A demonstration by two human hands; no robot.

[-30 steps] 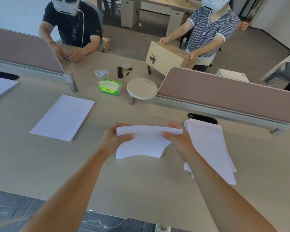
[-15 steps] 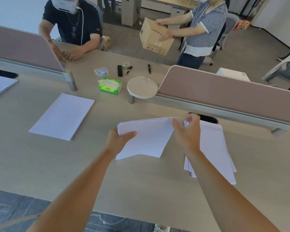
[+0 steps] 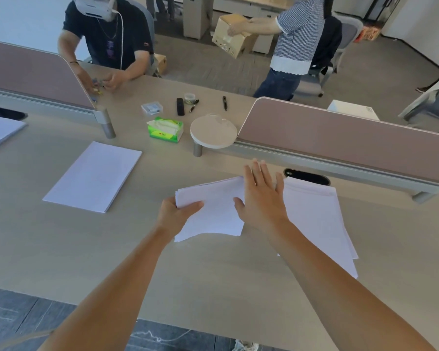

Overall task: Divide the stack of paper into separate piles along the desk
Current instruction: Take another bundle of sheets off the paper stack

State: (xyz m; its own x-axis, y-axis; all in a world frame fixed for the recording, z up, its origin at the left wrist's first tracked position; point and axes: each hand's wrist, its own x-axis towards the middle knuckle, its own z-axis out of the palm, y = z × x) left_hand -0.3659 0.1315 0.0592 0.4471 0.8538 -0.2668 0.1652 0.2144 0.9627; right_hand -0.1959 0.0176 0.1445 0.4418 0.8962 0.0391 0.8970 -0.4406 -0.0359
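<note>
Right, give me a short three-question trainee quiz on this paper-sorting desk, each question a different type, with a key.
1. True or false: the left hand grips the batch of sheets at its left edge.
2. Multiple choice: the right hand is A) clamped on a pen, B) open and flat over the batch's right side, C) off the desk.
3. Fill in: the green tissue box stands to the ___ of the round white stand.

Key: 1 true; 2 B; 3 left.
</note>
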